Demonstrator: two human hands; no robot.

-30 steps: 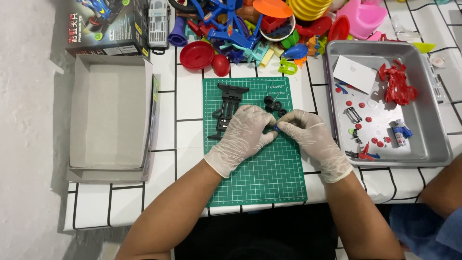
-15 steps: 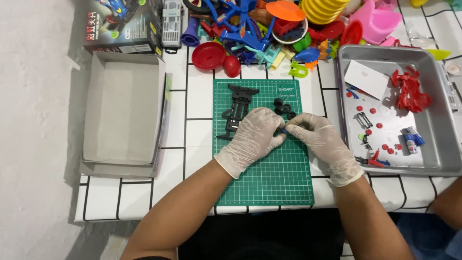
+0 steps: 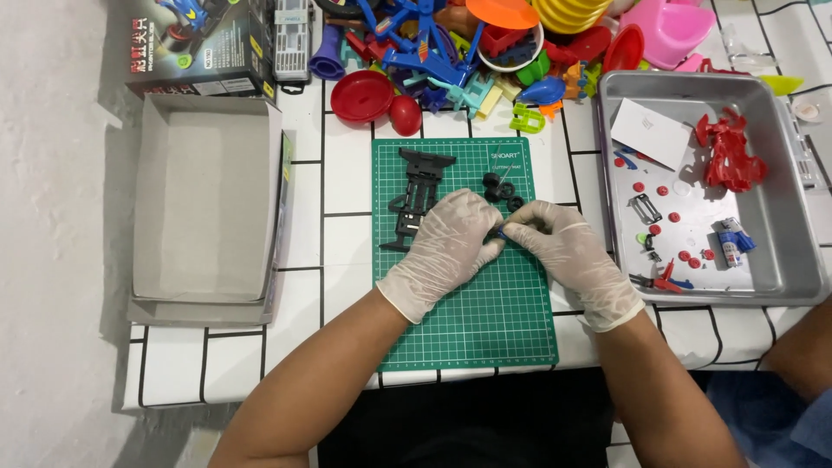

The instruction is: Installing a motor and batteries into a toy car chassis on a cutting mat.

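Both my hands wear white gloves and meet over a green cutting mat. My left hand and my right hand pinch a small dark and blue part between their fingertips; most of it is hidden. A black toy car chassis lies on the mat just left of my left hand. Small black wheels sit on the mat just beyond my fingers.
A metal tray on the right holds a red car body, red small parts, a white paper and small tools. An open grey cardboard box lies left. Colourful plastic toys crowd the far edge. Another person's arm is at lower right.
Both hands stay joined on the small part over the mat, with only slight finger movement. The view has shifted a little.
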